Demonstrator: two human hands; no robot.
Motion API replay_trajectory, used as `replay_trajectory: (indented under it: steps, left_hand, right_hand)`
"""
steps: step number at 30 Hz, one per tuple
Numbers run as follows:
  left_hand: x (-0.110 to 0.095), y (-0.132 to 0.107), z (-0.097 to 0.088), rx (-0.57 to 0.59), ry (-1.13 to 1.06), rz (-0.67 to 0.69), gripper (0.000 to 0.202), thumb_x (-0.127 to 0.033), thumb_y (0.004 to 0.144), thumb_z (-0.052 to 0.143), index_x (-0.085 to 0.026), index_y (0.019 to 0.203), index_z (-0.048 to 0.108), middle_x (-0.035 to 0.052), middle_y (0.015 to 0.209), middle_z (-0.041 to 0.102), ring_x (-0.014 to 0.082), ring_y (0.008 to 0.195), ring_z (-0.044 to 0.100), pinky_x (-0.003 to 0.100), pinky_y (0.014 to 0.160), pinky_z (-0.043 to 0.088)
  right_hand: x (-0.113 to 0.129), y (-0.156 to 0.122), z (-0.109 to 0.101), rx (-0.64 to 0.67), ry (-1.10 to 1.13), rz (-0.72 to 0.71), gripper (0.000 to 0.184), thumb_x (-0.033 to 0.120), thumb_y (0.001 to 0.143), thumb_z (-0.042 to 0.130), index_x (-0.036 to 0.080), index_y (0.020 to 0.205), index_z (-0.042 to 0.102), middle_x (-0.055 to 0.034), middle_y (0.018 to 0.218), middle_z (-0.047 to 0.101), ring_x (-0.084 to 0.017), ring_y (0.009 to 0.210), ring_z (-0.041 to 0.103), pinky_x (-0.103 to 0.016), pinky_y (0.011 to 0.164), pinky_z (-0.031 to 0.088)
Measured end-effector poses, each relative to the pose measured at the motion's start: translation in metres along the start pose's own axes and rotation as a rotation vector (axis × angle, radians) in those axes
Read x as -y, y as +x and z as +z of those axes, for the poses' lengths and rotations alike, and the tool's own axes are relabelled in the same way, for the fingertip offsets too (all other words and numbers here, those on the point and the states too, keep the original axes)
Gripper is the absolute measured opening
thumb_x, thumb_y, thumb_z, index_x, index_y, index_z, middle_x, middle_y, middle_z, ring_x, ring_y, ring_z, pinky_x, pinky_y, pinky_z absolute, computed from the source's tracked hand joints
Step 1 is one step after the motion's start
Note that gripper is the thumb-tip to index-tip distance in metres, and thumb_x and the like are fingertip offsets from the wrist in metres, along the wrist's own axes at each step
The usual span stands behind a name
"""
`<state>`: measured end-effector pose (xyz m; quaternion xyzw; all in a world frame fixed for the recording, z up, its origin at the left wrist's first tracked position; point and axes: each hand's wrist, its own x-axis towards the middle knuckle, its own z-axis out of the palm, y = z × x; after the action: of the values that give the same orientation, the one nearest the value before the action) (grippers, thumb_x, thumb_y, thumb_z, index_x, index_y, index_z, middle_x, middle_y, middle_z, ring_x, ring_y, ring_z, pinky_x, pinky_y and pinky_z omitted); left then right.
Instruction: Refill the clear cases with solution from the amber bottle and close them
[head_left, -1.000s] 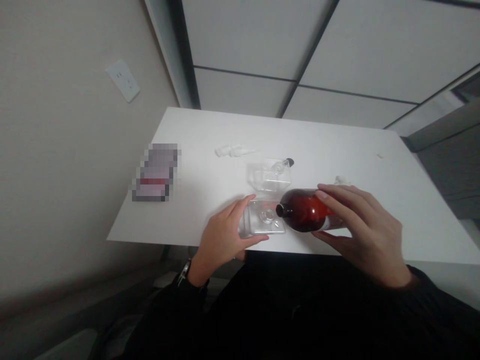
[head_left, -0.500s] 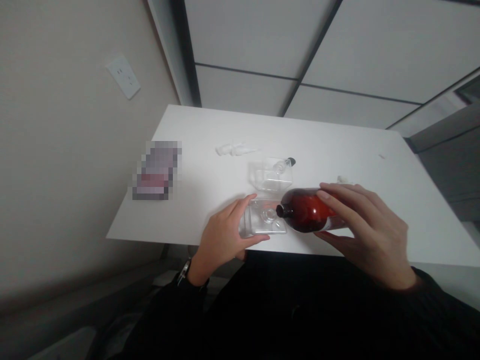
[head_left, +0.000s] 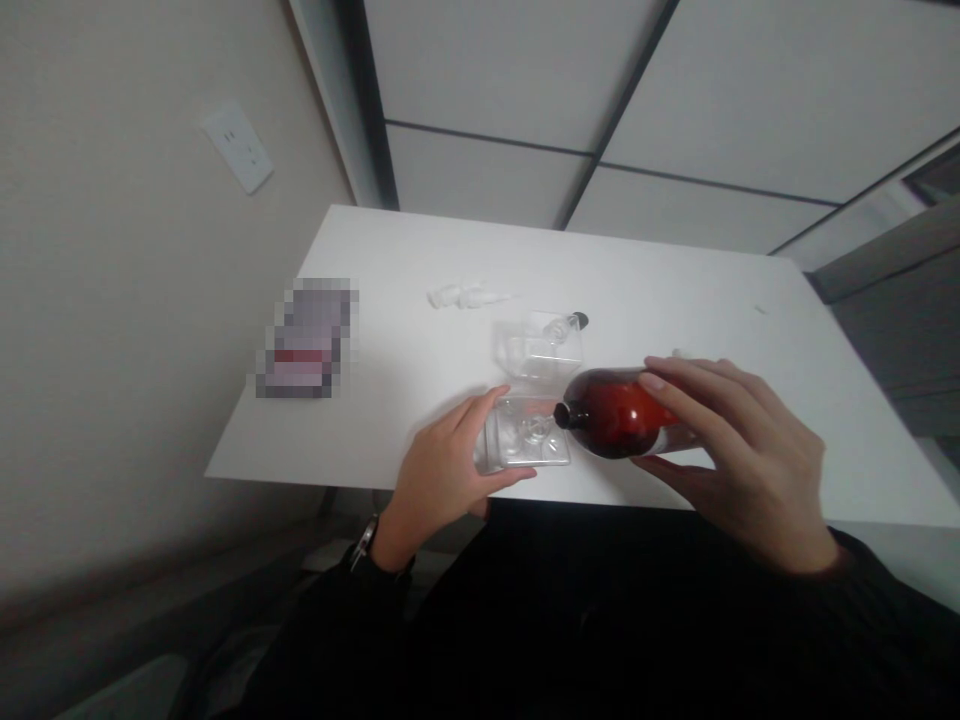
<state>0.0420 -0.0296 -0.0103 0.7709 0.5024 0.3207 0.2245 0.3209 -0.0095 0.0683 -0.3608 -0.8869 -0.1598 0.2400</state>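
My left hand (head_left: 450, 460) grips a clear square bottle (head_left: 517, 455) by its sides near the table's front edge. The bottle's round neck opening faces up. In my right hand (head_left: 739, 450) is a dark reddish-brown bottle (head_left: 619, 412), tipped onto its side with its uncapped mouth pointing left. That mouth is above and just right of the clear bottle's neck. Whether liquid is flowing I cannot make out. Behind them stands a second clear square bottle (head_left: 536, 350) with a dark round piece (head_left: 580, 320) at its far right corner.
Whitish translucent pieces, perhaps pump tops (head_left: 469, 296), lie toward the back of the white table (head_left: 390, 350). A blurred-out flat object (head_left: 307, 340) lies at the left edge. A small pale item (head_left: 681, 353) is partly hidden behind my right hand. A wall borders the left side.
The brown bottle is tilted slightly differently, its body a little higher in view. My left hand and the clear bottle hold nearly the same place; the whole view has shifted slightly.
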Motion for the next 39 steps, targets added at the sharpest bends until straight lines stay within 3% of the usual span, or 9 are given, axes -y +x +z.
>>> replay_trajectory:
  steps: [13,39]
  left_hand:
    - [0.0017,-0.0007,0.0005,-0.012,-0.005,0.023,0.083,-0.054,0.080,0.086,-0.024,0.147,0.047,0.0141,0.140,0.069,0.0327,0.126,0.070,0.049,0.102,0.061]
    - [0.0014,-0.0007,0.0005,0.000,-0.011,0.014,0.083,-0.057,0.082,0.083,-0.023,0.148,0.047,0.0138,0.142,0.068,0.0329,0.127,0.069,0.051,0.104,0.060]
  right_hand:
    - [-0.0022,-0.0005,-0.0012,-0.009,-0.047,-0.013,0.081,0.021,0.086,0.083,0.021,0.157,0.046,-0.0188,0.130,0.071,-0.037,0.114,0.071,-0.054,0.096,0.062]
    - [-0.0039,0.0026,-0.0075,-0.006,-0.043,-0.017,0.090,0.015,0.082,0.085,0.025,0.161,0.043,-0.0192,0.131,0.072,-0.039,0.113,0.072,-0.058,0.093,0.063]
